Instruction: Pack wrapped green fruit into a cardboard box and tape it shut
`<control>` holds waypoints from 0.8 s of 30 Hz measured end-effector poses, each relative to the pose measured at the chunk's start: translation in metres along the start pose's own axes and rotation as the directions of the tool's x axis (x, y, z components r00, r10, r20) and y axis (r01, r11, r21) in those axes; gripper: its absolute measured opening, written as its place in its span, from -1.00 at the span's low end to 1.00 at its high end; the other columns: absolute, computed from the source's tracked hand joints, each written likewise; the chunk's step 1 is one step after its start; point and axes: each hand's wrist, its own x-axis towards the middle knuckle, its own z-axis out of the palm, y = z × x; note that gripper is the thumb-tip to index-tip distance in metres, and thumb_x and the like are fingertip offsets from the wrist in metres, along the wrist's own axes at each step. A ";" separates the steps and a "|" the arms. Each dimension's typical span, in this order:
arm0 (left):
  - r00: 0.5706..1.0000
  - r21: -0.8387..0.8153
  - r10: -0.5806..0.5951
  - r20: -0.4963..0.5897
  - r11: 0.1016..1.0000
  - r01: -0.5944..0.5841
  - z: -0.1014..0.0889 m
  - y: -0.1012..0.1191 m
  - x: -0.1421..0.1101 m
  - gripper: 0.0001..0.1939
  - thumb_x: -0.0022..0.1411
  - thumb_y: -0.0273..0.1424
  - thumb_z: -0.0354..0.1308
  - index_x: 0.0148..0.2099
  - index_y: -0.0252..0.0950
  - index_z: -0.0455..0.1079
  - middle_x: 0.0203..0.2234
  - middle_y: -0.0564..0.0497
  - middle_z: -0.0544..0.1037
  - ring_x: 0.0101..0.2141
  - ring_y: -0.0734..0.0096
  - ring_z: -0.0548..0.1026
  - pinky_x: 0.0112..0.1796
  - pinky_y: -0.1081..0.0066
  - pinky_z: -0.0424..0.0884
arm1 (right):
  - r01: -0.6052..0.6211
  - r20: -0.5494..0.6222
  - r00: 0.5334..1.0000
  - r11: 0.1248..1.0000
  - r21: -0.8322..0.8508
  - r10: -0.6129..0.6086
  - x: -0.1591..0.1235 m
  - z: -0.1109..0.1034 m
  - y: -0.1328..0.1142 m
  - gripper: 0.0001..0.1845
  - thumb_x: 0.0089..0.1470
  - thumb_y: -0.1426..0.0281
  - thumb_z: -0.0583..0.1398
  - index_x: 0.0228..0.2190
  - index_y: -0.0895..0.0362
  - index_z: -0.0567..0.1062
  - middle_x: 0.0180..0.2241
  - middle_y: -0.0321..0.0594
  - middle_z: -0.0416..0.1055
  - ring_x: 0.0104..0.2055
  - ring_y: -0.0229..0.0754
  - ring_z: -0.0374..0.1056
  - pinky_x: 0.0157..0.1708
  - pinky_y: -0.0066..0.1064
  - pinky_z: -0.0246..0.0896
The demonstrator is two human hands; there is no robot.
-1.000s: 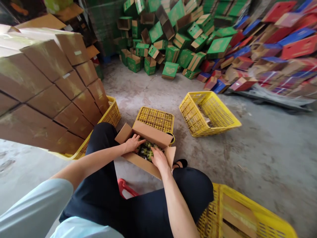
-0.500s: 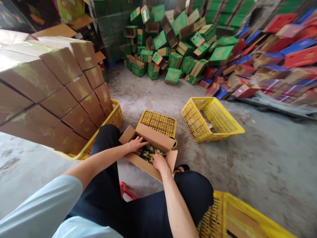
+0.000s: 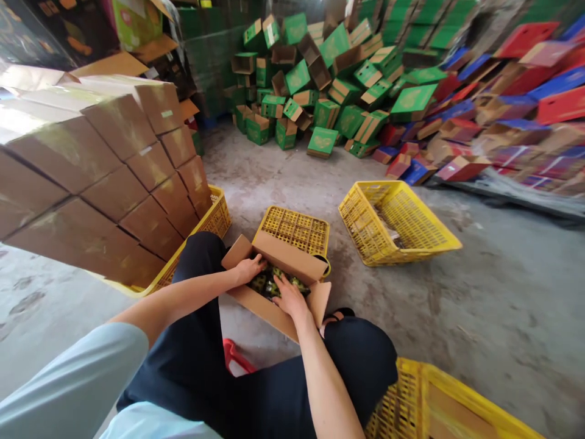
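Note:
An open brown cardboard box (image 3: 262, 303) with raised flaps stands in front of me between my knees. Dark, shiny packets with green patterning (image 3: 273, 283) lie inside it; their contents are too small to make out. My left hand (image 3: 249, 270) reaches over the box's left end, its fingers bent lightly over the packets with small gaps between them. On the packets nearer the right end rests my right hand (image 3: 289, 296), fingers spread and pressing down. Neither hand visibly grasps a packet, though some fingertips are partly hidden.
An upturned yellow crate (image 3: 296, 228) sits just beyond the box. Right of it stands an open yellow basket (image 3: 397, 225) with a few items inside. Stacked cartons (image 3: 114, 183) rise at left from another yellow crate (image 3: 219, 213). Green boxes (image 3: 324, 141) are heaped behind.
My right hand has shifted slightly left across the packets, its fingers spreading wider. My left hand's fingers have drawn back and bent more. The view has moved slightly.

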 end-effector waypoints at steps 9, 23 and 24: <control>0.999 -0.038 -0.032 -0.023 0.999 0.031 0.002 0.000 0.000 -0.33 0.32 -0.62 0.05 0.44 -0.27 0.12 0.24 -0.37 0.26 -0.13 0.14 0.66 -0.05 0.23 0.58 | -0.103 0.067 0.992 0.993 -0.057 0.107 0.011 0.000 -0.005 -0.10 0.19 0.42 0.24 0.45 -0.02 0.03 0.51 -0.11 -0.19 0.40 0.22 0.11 0.27 -0.07 0.11; 0.991 -0.265 0.010 0.135 0.964 0.026 0.019 0.000 0.004 -0.27 0.32 -0.31 0.22 0.42 -0.48 0.11 0.37 -0.55 0.16 0.13 -0.14 0.53 0.09 0.17 0.44 | -0.136 0.066 0.988 0.991 -0.011 0.137 0.000 -0.009 -0.008 -0.37 0.28 0.34 0.17 0.33 0.22 0.30 0.39 0.25 0.13 0.37 0.20 0.22 0.29 -0.10 0.09; 0.990 -0.276 0.012 0.143 0.961 0.028 0.018 -0.001 0.006 -0.26 0.31 -0.29 0.23 0.42 -0.46 0.11 0.36 -0.53 0.17 0.13 -0.12 0.53 0.09 0.18 0.43 | -0.139 0.082 0.987 0.990 -0.006 0.139 0.003 -0.008 -0.008 -0.36 0.28 0.33 0.18 0.33 0.22 0.30 0.39 0.26 0.12 0.38 0.21 0.18 0.29 -0.07 0.07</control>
